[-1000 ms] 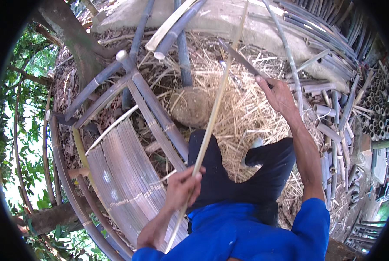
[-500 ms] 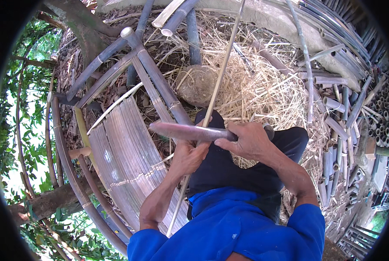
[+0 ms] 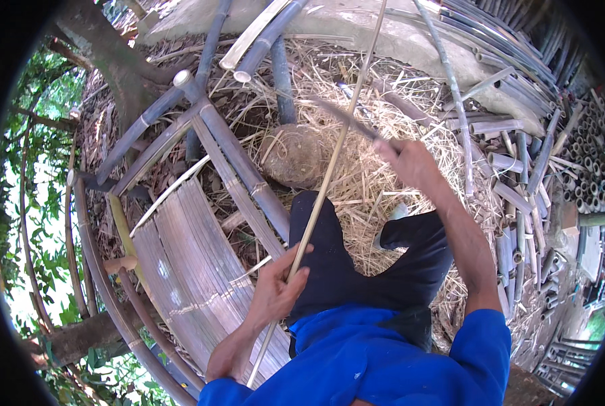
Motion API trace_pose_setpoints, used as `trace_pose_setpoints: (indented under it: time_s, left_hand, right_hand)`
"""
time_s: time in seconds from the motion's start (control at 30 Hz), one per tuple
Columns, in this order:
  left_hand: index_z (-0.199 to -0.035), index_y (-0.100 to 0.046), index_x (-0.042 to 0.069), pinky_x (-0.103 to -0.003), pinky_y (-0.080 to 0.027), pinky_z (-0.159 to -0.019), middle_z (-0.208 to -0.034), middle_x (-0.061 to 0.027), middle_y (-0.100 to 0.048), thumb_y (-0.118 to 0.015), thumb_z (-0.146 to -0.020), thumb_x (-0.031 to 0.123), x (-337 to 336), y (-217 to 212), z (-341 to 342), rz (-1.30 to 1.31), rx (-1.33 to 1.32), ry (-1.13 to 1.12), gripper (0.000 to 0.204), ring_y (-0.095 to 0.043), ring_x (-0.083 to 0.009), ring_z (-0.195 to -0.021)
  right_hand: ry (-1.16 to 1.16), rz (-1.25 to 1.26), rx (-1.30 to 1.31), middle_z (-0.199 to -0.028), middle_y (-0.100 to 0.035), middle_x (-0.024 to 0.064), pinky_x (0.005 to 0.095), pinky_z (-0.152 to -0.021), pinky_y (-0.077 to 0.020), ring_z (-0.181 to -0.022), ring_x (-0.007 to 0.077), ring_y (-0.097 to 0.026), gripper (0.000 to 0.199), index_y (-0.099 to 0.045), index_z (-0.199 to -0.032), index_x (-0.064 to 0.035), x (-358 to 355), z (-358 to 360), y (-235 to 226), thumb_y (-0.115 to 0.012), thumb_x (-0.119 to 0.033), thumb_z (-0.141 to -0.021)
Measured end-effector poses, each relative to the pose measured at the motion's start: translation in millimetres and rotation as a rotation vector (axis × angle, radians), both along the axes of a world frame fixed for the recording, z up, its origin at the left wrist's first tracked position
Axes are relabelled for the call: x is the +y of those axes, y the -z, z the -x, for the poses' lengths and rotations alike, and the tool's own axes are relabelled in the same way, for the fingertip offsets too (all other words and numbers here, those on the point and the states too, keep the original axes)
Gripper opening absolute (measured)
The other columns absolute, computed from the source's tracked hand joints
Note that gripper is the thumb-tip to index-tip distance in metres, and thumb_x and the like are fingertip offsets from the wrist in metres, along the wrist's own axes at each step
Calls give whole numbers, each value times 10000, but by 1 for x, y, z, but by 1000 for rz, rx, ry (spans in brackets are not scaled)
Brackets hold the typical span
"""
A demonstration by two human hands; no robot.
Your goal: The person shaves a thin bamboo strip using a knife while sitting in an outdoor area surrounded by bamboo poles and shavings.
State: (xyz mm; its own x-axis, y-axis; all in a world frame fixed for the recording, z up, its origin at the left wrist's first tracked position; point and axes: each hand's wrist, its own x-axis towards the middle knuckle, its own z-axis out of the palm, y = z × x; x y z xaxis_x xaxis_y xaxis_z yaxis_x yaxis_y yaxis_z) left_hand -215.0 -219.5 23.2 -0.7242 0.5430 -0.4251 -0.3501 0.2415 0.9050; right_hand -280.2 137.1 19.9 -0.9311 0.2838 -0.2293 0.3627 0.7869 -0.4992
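Note:
A long, thin bamboo strip [image 3: 322,186] slants from the far edge, over my left thigh, to my left side. My left hand [image 3: 277,287] is closed around its lower part, near my lap. Farther out, my right hand [image 3: 414,166] grips a long-bladed knife [image 3: 363,128] by its handle, which the fingers mostly hide. The dark blade, slightly blurred, points to the far left and crosses the strip well beyond my left hand. Whether its edge touches the strip I cannot tell.
Left of me is a slatted bamboo panel [image 3: 201,264] beside a frame of bamboo poles [image 3: 241,152]. A round stump [image 3: 292,155] stands ahead among pale shavings [image 3: 411,196]. Cut bamboo tubes [image 3: 590,159] are stacked at the right.
My right hand and the knife have moved forward, away from my left hand, with the blade turning to point far left. My left hand has come slightly closer to my body, still holding the strip.

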Motion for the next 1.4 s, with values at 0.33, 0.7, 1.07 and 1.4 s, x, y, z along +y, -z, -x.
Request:
trace_pose_setpoints:
  time_s: [0.33, 0.7, 1.07, 1.4]
  left_hand:
    - [-1352, -612, 43, -201, -272, -500, -670, 93, -477, -602, -971, 66, -58, 22, 1, 94, 119, 8, 382, -387, -6, -548]
    - [-1195, -721, 60, -322, -400, -492, -604, -34, -555, -661, -922, 109, -127, -39, 43, 581, 349, 411, 284, -477, -127, -485]
    - [-1455, -519, 42, -475, -493, -971, -1089, -150, -732, -476, -985, 662, -60, 44, 16, 2, 413, -501, 779, -695, -333, -981]
    - [-814, -502, 94, -271, -233, -332, -581, 44, -328, -284, -1112, 426, -20, -102, 63, -957, 1058, -875, 496, -258, -72, -449]
  right_hand:
    - [-69, -121, 171, -718, -665, 246, 492, -766, -543, -767, 427, -696, 804, -715, -1088, -18, 6, 6, 32, -381, -739, -967]
    - [547, 1076, 327, -608, -466, -22, 253, -415, -384, -465, 82, -442, 288, -578, -937, -50, 21, 13, 75, -640, -326, -996]
    - [749, 1588, 190, -647, -514, 21, 318, -461, -452, -504, 132, -487, 284, -535, -868, -36, -73, -8, 103, -579, -269, -1025]
    - [86, 1028, -18, -770, -654, 65, 305, -596, -506, -602, 156, -598, 253, -658, -1083, 34, -104, -86, 55, -666, -181, -948]
